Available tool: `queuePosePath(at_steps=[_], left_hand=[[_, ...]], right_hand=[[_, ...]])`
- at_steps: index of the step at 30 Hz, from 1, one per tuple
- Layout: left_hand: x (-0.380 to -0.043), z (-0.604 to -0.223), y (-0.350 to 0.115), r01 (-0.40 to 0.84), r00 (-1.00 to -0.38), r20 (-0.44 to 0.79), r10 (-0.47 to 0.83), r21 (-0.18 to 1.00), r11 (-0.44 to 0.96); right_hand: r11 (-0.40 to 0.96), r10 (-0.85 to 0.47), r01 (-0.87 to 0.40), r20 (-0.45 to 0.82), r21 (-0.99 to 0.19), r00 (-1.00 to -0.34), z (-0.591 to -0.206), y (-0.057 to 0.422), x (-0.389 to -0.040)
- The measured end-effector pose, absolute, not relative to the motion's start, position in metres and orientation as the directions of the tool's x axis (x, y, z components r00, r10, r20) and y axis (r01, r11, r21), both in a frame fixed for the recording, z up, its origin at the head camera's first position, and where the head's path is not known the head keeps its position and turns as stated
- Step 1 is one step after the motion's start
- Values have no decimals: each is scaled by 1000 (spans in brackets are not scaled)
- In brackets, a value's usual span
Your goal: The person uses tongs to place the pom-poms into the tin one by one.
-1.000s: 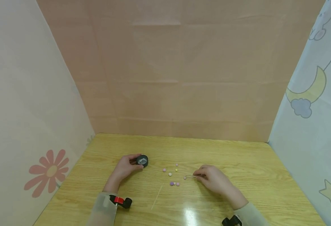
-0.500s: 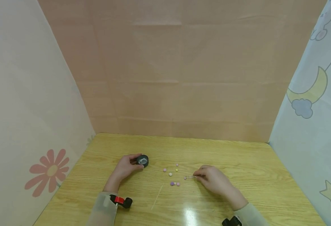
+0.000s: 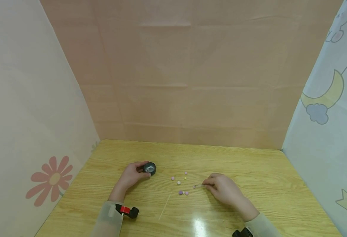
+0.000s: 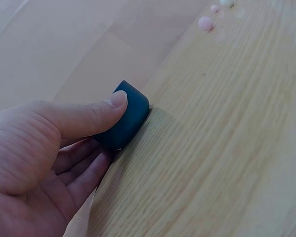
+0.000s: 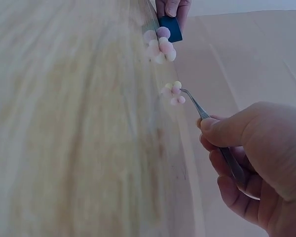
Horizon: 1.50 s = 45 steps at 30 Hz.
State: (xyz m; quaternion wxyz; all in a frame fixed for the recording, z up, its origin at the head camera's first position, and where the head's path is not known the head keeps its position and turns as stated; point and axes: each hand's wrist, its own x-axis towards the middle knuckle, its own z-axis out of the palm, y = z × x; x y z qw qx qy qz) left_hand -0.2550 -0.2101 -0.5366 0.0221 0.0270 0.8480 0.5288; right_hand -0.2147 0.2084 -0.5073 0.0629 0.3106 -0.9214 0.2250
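Observation:
Thumb and fingers of my left hand (image 3: 132, 176) grip a small round dark teal container (image 4: 130, 116), resting on the table with its hollow silvery inside visible in the head view. My right hand (image 3: 224, 188) pinches bent-tip metal tweezers (image 5: 200, 110) between thumb and fingers. Their tip is right at a small pinkish ball (image 3: 194, 187), the rightmost of the loose balls. Several more lie between the hands, among them a purple ball (image 3: 180, 192), a white ball (image 3: 178, 182) and a yellow ball (image 3: 185, 178).
The wooden table (image 3: 250, 168) is glossy. A thin pale line (image 3: 165, 206) runs across it in front of the balls. A brown paper sheet (image 3: 188, 75) stands behind, with patterned panels at both sides. Each wrist carries a black camera mount.
The tweezers' two prongs appear closer together than a second ago, with the tip still at the pinkish ball. Both hands and the container have kept their places.

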Motion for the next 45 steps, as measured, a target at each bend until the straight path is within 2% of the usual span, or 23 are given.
queuePosePath(at_steps=[11,18,29,45], left_hand=[[-255,-536,-211,29,-997,-6,74,888,459],[-255,-536,-211,20,-998,-10,63,886,463],[-255,-535,-210,29,-998,-3,70,889,458],[-254,-533,-208,23,-997,-11,72,887,460]], right_hand=[[745,-507,-576,275,-337,-817,-504,209,-215],[746,-465,-541,278,-389,-840,-499,209,-215],[694,-471,-581,342,-426,-813,-498,202,-221],[673,-449,-574,358,-467,-818,-500,180,-232]])
